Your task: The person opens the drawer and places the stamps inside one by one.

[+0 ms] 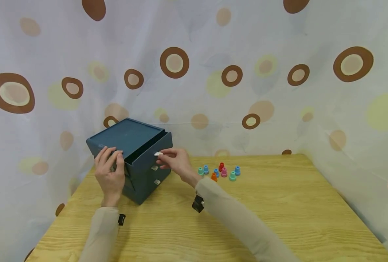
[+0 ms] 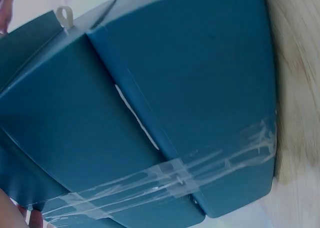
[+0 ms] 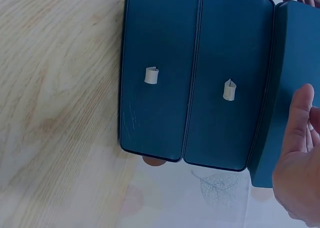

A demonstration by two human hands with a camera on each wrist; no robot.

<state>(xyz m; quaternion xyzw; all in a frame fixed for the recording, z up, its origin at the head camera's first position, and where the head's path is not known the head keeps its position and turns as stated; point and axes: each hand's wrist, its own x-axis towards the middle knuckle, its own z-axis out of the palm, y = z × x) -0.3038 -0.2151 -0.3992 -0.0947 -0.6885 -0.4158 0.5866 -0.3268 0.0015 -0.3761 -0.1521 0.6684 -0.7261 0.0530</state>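
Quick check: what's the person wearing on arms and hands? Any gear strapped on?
Both arms wear long, plain beige sleeves that end at the wrists. The left hand and right hand are bare: no gloves, and no rings or watch that can be made out. A small black device sits under the right wrist, and another black device at the left cuff.

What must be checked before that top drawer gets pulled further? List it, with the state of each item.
1. Right hand pinches the top drawer's white pull tab: ok.
2. Left hand rests on the drawer box at its near top corner to steady it: ok.
3. Top drawer already started out: ok, a gap shows under the lid.
4. Two lower drawers closed and flush: ok.
5. Table in front of the drawer free of the small coloured caps: ok, they stand off to the side.
6. Contents of the top drawer: cannot tell.
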